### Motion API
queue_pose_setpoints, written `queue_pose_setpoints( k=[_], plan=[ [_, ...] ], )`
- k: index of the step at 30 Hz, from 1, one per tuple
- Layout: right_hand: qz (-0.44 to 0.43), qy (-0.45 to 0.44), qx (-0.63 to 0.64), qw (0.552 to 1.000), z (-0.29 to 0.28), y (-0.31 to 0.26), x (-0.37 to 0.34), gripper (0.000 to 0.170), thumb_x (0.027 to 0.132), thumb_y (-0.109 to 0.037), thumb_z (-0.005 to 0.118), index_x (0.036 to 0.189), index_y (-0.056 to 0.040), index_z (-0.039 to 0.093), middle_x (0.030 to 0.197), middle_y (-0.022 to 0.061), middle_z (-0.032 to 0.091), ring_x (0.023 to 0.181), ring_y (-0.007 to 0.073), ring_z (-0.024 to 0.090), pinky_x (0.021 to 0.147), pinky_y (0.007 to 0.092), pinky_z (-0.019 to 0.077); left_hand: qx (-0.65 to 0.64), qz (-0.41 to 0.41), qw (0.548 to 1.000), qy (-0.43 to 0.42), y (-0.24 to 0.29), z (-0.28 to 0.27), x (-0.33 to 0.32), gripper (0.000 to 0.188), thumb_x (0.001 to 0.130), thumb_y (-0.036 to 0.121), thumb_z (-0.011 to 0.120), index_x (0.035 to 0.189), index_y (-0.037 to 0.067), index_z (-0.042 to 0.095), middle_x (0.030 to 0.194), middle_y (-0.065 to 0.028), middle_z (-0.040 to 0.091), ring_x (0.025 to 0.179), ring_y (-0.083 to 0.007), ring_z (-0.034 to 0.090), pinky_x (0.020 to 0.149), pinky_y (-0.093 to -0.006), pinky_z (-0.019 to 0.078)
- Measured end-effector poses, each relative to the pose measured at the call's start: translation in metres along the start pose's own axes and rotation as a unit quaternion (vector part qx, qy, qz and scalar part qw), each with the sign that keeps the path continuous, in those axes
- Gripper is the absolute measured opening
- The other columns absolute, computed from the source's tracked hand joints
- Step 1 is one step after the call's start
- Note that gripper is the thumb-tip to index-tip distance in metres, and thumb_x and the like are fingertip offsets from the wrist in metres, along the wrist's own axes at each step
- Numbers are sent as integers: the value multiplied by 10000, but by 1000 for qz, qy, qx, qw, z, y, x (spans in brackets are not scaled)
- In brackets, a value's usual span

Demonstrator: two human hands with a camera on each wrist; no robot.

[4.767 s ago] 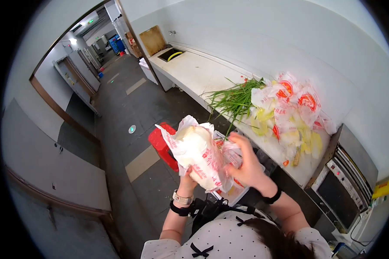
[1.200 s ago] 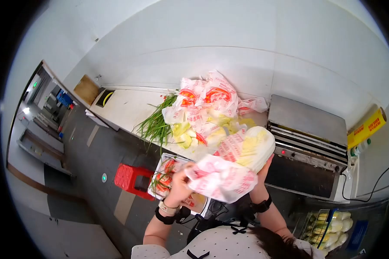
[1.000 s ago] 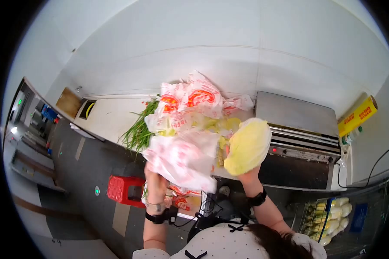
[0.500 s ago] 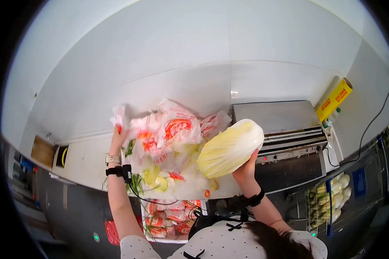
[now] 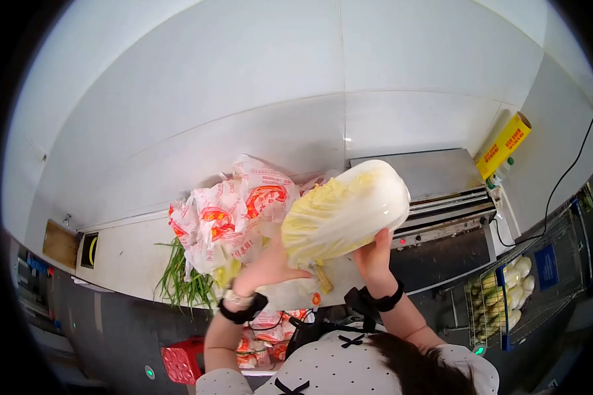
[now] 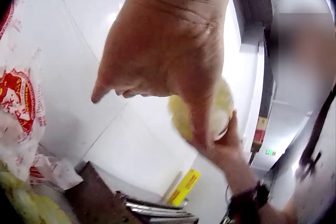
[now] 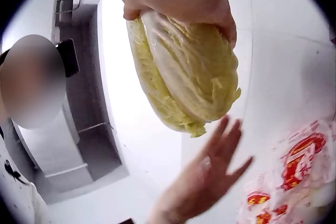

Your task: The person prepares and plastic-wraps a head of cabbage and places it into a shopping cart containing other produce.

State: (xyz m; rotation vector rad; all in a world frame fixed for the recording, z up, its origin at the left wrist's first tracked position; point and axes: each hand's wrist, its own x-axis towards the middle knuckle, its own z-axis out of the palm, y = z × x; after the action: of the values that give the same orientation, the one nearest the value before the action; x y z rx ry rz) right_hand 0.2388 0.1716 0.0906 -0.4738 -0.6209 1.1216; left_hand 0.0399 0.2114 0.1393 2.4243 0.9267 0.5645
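A whole napa cabbage (image 5: 349,210), pale yellow at its leafy end and white at its base, is held up above the counter, bare of wrapping. My right hand (image 5: 375,260) grips it from below near the white base, and in the right wrist view the fingers wrap round it. My left hand (image 5: 267,266) is at the leafy end with its fingers extended; in the right wrist view a small gap shows between those fingers and the leaves (image 7: 205,87). Printed white-and-red wrapping paper (image 5: 224,217) lies heaped on the counter behind the left hand.
Green stalks (image 5: 184,280) lie left of the heap on the white counter (image 5: 125,247). A metal wrapping machine (image 5: 422,178) stands right. Below are a box of wrapped bundles (image 5: 270,336), a red stool (image 5: 181,362) and a cart with more cabbages (image 5: 507,289).
The paper has come off the cabbage and been dropped on the heap by my left hand, which has returned empty toward the leafy end. The view has turned right to the counter.
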Motion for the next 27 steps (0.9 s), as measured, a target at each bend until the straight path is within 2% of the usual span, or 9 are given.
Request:
queue_pose_setpoints(
  k=[1, 6, 10, 14, 17, 20, 23, 26, 27],
  plan=[
    [44, -3, 46, 998, 9, -4, 0, 777, 797, -599, 495, 1348, -107, 252, 1337, 60, 365, 1234, 239, 351, 1012, 412, 302, -53, 3, 996, -77, 3, 4, 3, 791, 705, 210, 718, 1362, 107, 290, 1381, -103, 336, 1261, -276, 323, 1018, -412, 288],
    [201, -67, 239, 948, 56, -18, -6, 740, 805, -608, 464, 1339, -134, 269, 1327, 51, 365, 1211, 229, 367, 973, 399, 338, 47, 105, 985, 127, -30, 67, 3, 781, 744, 395, 670, 1366, 134, 276, 1374, -84, 347, 1253, -284, 329, 1025, -432, 278],
    [290, -90, 195, 933, 55, -17, -16, 730, 818, -601, 446, 1355, -147, 250, 1372, 66, 331, 1243, 246, 340, 986, 443, 317, -125, 36, 960, 248, -40, 83, -5, 771, 756, 446, 636, 1367, 142, 277, 1372, -78, 350, 1253, -282, 330, 1028, -433, 275],
    [221, -68, 103, 967, 40, 2, -33, 651, 873, -521, 409, 1366, -148, 204, 1368, 77, 336, 1223, 243, 371, 959, 477, 339, -461, -4, 806, 372, -21, 106, -27, 764, 768, 496, 602, 1367, 150, 278, 1370, -72, 352, 1253, -280, 330, 1031, -433, 271],
    [305, -144, 219, 916, 27, -3, -42, 600, 892, -245, 453, 1377, -154, 111, 1388, 94, 289, 1211, 289, 392, 964, 482, 341, -651, 66, 663, 363, -18, 101, -45, 720, 804, 511, 542, 1369, 153, 274, 1368, -69, 353, 1249, -275, 337, 1028, -430, 282],
    [347, -312, -79, 881, 6, -4, -32, 719, 844, -167, 494, 1392, -78, 37, 1408, 154, 250, 1224, 337, 377, 992, 457, 314, -785, 85, 546, 281, 3, 58, -52, 650, 869, 515, 417, 1373, 137, 262, 1361, -88, 356, 1224, -268, 375, 1004, -431, 336],
    [142, -360, -411, 825, 38, -31, -61, 773, 806, -138, 537, 1383, -5, 41, 1390, 214, 260, 1243, 355, 345, 1011, 408, 288, -618, -184, 721, 254, 29, 71, -72, 760, 820, 639, 370, 1367, 121, 270, 1355, -99, 366, 1201, -282, 404, 994, -443, 352],
    [118, -337, -328, 875, 19, -1, -69, 762, 814, -177, 555, 1391, -17, 84, 1376, 249, 263, 1234, 352, 358, 991, 368, 303, -824, -37, 523, 216, 1, 90, -75, 831, 794, 708, 297, 1371, 111, 262, 1354, -123, 367, 1210, -303, 395, 1009, -456, 329],
    [124, -330, -297, 887, 13, 5, -69, 743, 822, -180, 546, 1392, -22, 96, 1368, 250, 278, 1228, 345, 370, 982, 359, 314, -832, -16, 508, 220, 4, 86, -75, 825, 801, 704, 282, 1376, 114, 248, 1358, -128, 359, 1218, -307, 385, 1013, -457, 323]
  ],
)
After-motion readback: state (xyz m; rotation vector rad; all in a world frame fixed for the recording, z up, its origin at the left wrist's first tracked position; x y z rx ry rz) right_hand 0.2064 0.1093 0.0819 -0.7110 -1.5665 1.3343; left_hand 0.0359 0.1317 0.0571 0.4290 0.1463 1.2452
